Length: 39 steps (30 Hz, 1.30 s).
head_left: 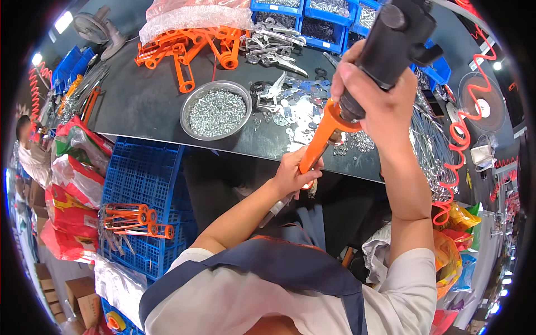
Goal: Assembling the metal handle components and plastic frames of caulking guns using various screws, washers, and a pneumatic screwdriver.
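Raised above the front edge of the workbench, my right hand (388,97) is closed around the black power driver (395,47), which tilts down and to the left. The driver's nose sits at the upper end of an orange metal frame (317,144). My left hand (290,172) wraps around the lower end of that frame and holds it slanted. My fingers and the driver hide whatever fastener may be at the contact point. Below and behind the frame, loose washers and flat metal pieces (304,106) lie scattered on the bench.
A steel bowl (186,125) of small metal parts stands left of the washers. Orange frames (184,70) and silver levers (273,44) are piled behind. Blue bins (321,28) line the back. Left, a blue crate (139,184) holds more frames. A red coiled hose (458,142) hangs right.
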Each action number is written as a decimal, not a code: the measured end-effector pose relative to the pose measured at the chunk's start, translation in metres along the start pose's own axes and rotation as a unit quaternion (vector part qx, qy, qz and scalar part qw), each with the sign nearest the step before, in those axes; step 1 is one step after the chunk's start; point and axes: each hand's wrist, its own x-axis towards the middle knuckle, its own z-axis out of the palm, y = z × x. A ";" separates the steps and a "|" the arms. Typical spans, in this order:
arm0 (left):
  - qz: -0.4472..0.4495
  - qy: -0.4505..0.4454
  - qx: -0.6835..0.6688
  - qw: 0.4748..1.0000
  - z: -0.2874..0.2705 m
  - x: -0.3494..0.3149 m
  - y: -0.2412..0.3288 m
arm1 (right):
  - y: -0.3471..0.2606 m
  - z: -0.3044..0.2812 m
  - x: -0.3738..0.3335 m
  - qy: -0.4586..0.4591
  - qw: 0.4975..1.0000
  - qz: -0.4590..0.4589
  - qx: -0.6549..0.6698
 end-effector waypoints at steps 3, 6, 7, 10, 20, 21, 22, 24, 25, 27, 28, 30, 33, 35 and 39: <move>0.019 0.010 0.013 1.000 0.003 -0.001 0.005 | 0.006 -0.003 0.004 0.027 0.997 0.000 0.078; 0.014 0.014 0.002 1.000 0.003 0.002 0.005 | -0.005 -0.031 0.015 0.149 0.968 -0.053 0.195; -0.007 0.017 -0.012 1.000 0.001 -0.001 0.004 | -0.007 -0.047 0.022 0.192 0.960 -0.059 0.196; -0.024 -0.023 -0.043 0.999 0.003 0.002 0.004 | 0.018 -0.119 0.015 0.222 0.974 0.002 0.048; -0.118 0.060 -0.204 0.970 0.001 -0.013 0.046 | 0.238 -0.180 -0.139 0.304 0.793 0.267 -0.456; -0.012 0.058 -0.221 0.973 -0.010 -0.020 0.048 | 0.224 -0.177 -0.144 0.234 0.776 0.287 -0.511; 0.008 0.110 -0.281 0.953 -0.015 -0.021 0.062 | 0.221 -0.169 -0.162 0.263 0.679 0.247 -0.640; -0.013 0.240 -0.361 0.901 -0.033 -0.011 0.091 | 0.159 -0.107 -0.170 0.276 0.679 0.151 -0.663; 0.002 0.287 -0.374 0.882 -0.046 -0.004 0.095 | 0.120 -0.063 -0.170 0.265 0.835 0.128 -0.465; 0.033 0.322 -0.396 0.859 -0.061 0.003 0.094 | 0.088 -0.005 -0.187 0.049 0.958 -0.027 -0.282; 0.042 0.324 -0.414 0.850 -0.064 0.006 0.090 | 0.081 0.026 -0.196 0.006 0.957 -0.136 -0.257; 0.010 0.310 -0.456 0.834 -0.058 0.007 0.089 | 0.080 0.044 -0.198 -0.061 0.877 -0.231 -0.417; 0.039 0.350 -0.472 0.808 -0.052 -0.001 0.083 | 0.099 0.081 -0.181 0.060 0.997 -0.031 -0.036; 0.055 0.351 -0.453 0.818 -0.059 -0.006 0.088 | 0.084 0.114 -0.177 0.033 0.937 0.258 0.233; 0.050 0.350 -0.307 0.884 -0.099 -0.033 0.105 | 0.075 0.151 -0.174 0.011 0.643 0.480 0.597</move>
